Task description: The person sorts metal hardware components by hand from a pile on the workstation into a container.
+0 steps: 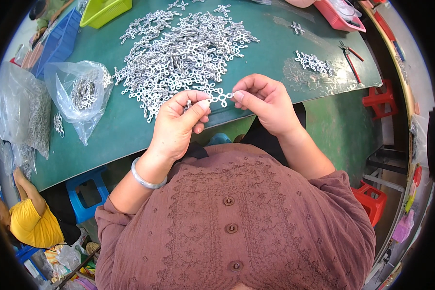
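Note:
Between my two hands, over the near edge of the green table (256, 48), stretches a small silver metal piece made of joined rings (222, 97). The fingers of my left hand (179, 118) pinch its left end, and another bit of silver metal shows inside that hand. Its right end sits between the thumb and fingertips of my right hand (266, 101). Just beyond my left hand spreads a big heap of similar silver ring pieces (188, 53). To the right lies a smaller cluster of such pieces (314, 63), and near it pliers with red handles (351, 60).
Clear plastic bags (79, 96) with silver pieces stand at the left. A blue crate (58, 41), a lime basket (104, 12) and a pink tray (340, 17) line the far side. Blue (87, 193) and red stools (379, 99) stand below. A person in yellow (34, 222) is at lower left.

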`<action>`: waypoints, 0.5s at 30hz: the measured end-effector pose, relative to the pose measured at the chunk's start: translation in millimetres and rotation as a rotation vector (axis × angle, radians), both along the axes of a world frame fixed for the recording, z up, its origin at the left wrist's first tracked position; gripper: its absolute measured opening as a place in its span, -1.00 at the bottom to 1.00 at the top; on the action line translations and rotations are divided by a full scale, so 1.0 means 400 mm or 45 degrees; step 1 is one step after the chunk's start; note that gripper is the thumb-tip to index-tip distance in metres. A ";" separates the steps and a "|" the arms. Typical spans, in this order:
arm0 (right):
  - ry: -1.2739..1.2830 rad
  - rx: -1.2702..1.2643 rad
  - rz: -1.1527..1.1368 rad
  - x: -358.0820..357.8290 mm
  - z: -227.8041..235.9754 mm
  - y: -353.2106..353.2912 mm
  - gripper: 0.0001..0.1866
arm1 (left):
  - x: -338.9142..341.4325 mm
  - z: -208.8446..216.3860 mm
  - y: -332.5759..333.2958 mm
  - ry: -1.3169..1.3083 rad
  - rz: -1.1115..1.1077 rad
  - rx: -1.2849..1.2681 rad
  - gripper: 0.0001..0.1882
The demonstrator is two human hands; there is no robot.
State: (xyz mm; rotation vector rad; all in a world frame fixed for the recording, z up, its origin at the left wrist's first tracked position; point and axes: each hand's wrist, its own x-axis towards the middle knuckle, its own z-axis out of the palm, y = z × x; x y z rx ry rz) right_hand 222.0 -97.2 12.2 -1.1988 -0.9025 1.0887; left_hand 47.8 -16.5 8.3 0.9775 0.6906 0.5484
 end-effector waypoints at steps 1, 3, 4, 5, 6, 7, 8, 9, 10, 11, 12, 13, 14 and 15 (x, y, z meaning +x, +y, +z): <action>0.050 -0.013 0.016 0.002 0.002 0.000 -0.93 | 0.000 0.000 0.000 0.000 0.006 0.013 -0.89; 0.098 -0.026 0.034 0.002 0.003 0.000 -0.92 | 0.003 0.001 0.002 -0.010 0.015 0.004 -0.89; 0.137 -0.027 0.041 0.002 0.003 0.000 -0.92 | 0.004 0.001 0.003 -0.019 0.024 -0.005 -0.89; 0.176 -0.028 0.049 0.001 0.003 0.001 -0.91 | 0.006 0.001 0.004 -0.020 0.025 -0.004 -0.89; 0.175 -0.028 0.049 0.001 0.002 0.001 -0.91 | 0.007 0.001 0.005 -0.026 0.038 -0.006 -0.89; 0.206 -0.045 0.057 0.001 0.001 0.001 -0.90 | 0.009 0.001 0.006 -0.033 0.051 -0.007 -0.89; 0.237 -0.062 0.064 0.001 0.000 0.001 -0.90 | 0.011 0.001 0.007 -0.033 0.052 -0.007 -0.89; 0.236 -0.063 0.066 0.001 0.000 0.002 -0.90 | 0.011 0.001 0.008 -0.035 0.058 -0.008 -0.89; 0.262 -0.081 0.080 0.001 0.001 0.002 -0.89 | 0.012 0.001 0.009 -0.037 0.065 -0.009 -0.90; 0.288 -0.099 0.095 0.000 0.001 0.003 -0.89 | 0.012 0.001 0.011 -0.038 0.066 -0.009 -0.90; 0.288 -0.099 0.095 0.001 0.001 0.002 -0.89 | 0.012 0.002 0.013 -0.040 0.063 -0.016 -0.90; 0.317 -0.122 0.112 0.002 0.001 0.002 -0.88 | 0.012 0.004 0.014 -0.042 0.059 -0.022 -0.91; 0.346 -0.146 0.130 0.003 0.001 0.001 -0.88 | 0.012 0.006 0.015 -0.042 0.059 -0.023 -0.91; 0.346 -0.146 0.129 0.004 0.000 0.002 -0.88 | 0.011 0.008 0.016 -0.034 0.061 -0.034 -0.91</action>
